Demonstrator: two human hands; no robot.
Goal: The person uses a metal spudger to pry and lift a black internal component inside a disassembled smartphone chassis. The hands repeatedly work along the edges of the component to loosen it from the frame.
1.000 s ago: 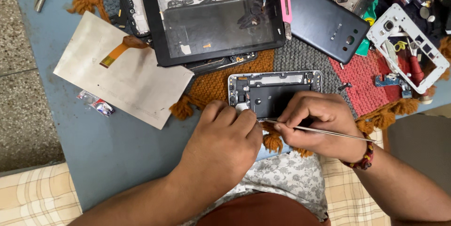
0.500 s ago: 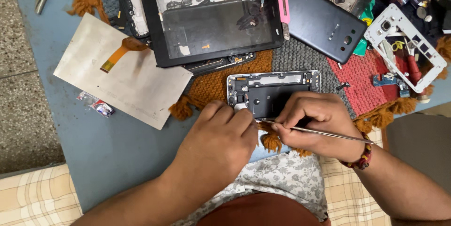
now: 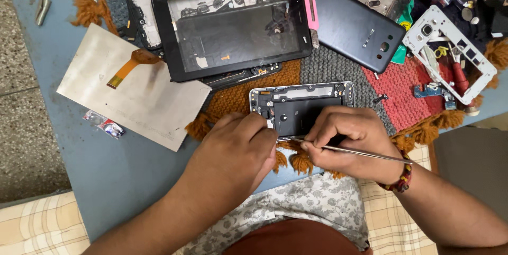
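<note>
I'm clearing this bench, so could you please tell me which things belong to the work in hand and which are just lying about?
In use:
- opened phone frame, steadied by the left hand
- thin metal tool, held in the right hand

Lying about:
- black tablet frame
- dark phone back cover
- white phone frame
- grey panel with orange ribbon cable
- knitted mat

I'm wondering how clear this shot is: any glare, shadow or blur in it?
Head view: even, soft light; sharp across the opened phone and both hands, left hand and right hand; the tablet screen shows dim reflections, no harsh glare; soft shadows lie under the hands; no evident motion blur.
</note>
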